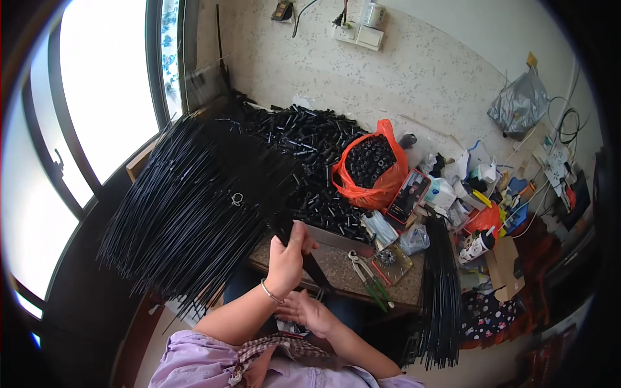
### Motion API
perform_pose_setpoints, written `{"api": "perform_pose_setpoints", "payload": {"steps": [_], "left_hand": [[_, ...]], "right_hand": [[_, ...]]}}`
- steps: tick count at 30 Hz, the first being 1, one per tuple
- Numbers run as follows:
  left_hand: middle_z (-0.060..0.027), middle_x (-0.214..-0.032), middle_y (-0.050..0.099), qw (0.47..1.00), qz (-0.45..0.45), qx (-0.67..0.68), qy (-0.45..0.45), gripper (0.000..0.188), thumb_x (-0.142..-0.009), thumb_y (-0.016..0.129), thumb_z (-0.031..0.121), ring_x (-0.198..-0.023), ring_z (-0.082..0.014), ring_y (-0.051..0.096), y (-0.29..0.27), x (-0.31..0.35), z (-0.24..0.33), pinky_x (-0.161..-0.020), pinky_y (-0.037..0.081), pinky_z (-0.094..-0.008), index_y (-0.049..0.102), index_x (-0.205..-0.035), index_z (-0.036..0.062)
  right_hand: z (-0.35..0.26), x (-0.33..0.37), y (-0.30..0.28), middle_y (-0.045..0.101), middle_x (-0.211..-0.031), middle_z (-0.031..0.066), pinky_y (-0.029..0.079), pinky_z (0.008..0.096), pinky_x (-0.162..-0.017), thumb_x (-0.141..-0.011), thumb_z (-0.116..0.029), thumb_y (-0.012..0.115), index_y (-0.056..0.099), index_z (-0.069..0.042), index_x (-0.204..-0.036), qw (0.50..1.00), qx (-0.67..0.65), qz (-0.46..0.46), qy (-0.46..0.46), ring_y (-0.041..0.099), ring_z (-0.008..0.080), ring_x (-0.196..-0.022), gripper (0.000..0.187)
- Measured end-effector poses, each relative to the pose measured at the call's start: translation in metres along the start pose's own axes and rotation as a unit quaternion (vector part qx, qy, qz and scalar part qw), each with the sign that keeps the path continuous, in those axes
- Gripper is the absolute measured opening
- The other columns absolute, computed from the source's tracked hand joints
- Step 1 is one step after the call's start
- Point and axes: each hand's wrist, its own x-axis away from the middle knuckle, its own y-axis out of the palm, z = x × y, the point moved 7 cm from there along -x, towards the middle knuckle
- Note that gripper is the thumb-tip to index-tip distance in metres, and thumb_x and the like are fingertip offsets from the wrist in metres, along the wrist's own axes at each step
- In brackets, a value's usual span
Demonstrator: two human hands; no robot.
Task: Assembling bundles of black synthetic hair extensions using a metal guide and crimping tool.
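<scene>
My left hand (pixel 290 257), with a bracelet on its wrist, is closed around a dark stick-like piece (pixel 316 268) over the table's front edge. The stick slants down to the right below the fist, and its upper part merges into a dark blur. Lower and nearer my body, my right hand (pixel 309 315) has its fingers stretched out, palm partly showing, with nothing seen in it. A wide fan of thin black rods (pixel 174 200) spreads at the left. Behind the hands lies a heap of short black tube-like pieces (pixel 307 129).
An orange-red bag (pixel 381 187) of black pieces stands on the table beside a phone (pixel 409 196). Green-handled pincers (pixel 369 281) lie near the front edge (pixel 336 281). Another rod bundle (pixel 441 297) hangs at the right, next to clutter and a cup (pixel 477 246). A window (pixel 110 84) is left.
</scene>
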Motion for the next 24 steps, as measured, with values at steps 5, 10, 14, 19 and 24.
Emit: {"api": "perform_pose_setpoints", "payload": {"steps": [5, 10, 14, 19, 24], "left_hand": [[-0.0101, -0.094, 0.057, 0.954, 0.033, 0.283, -0.095, 0.03, -0.093, 0.041, 0.035, -0.095, -0.022, 0.052, -0.008, 0.025, -0.046, -0.092, 0.038, -0.0379, 0.049, -0.09, 0.0065], [-0.0193, -0.114, 0.055, 0.842, -0.272, 0.224, -0.408, 0.064, -0.087, 0.044, 0.05, -0.108, -0.0269, 0.053, 0.032, 0.094, -0.069, -0.097, 0.036, -0.0376, 0.045, -0.121, -0.005], [-0.0179, -0.095, 0.063, 0.909, -0.39, -0.127, 0.075, 0.043, -0.081, 0.061, 0.032, -0.092, -0.0292, 0.06, 0.055, 0.05, 0.044, -0.085, 0.044, -0.0364, 0.059, -0.101, -0.0061], [-0.0158, -0.096, 0.062, 0.873, -0.259, -0.282, 0.301, 0.043, -0.077, 0.066, 0.031, -0.088, -0.0261, 0.061, 0.06, -0.012, 0.072, -0.081, 0.047, -0.0365, 0.058, -0.102, -0.0031], [-0.0086, -0.084, 0.067, 0.877, -0.376, -0.295, 0.046, 0.016, -0.084, 0.058, 0.011, -0.083, -0.016, 0.064, 0.032, -0.031, -0.002, -0.1, 0.033, -0.0411, 0.063, -0.095, -0.0004]], "right_hand": [[-0.108, 0.002, -0.103, 0.057, -0.099, 0.01, 0.045, 0.0416, -0.089, -0.093, -0.038, 0.039, 0.049, -0.004, -0.095, 0.793, -0.378, 0.302, -0.37, 0.057, 0.023, -0.095, 0.036], [-0.193, 0.056, -0.067, 0.05, -0.071, 0.0002, 0.046, 0.0319, -0.071, -0.093, -0.033, 0.044, 0.051, -0.006, -0.095, 0.792, -0.178, 0.275, -0.515, 0.051, 0.0132, -0.065, 0.028], [-0.186, 0.061, -0.033, 0.052, -0.069, 0.0052, 0.048, 0.0333, -0.061, -0.093, -0.029, 0.044, 0.05, -0.003, -0.098, 0.819, -0.004, 0.184, -0.543, 0.051, 0.0145, -0.057, 0.027], [-0.1, 0.005, -0.045, 0.054, -0.071, 0.0061, 0.049, 0.0286, -0.066, -0.095, -0.019, 0.039, 0.049, 0.001, -0.098, 0.898, 0.173, 0.121, -0.386, 0.055, 0.0129, -0.062, 0.022], [-0.032, -0.031, -0.067, 0.057, -0.076, 0.0071, 0.048, 0.028, -0.068, -0.095, -0.02, 0.039, 0.051, 0.002, -0.101, 0.959, 0.109, 0.07, -0.251, 0.057, 0.0145, -0.068, 0.026]]}}
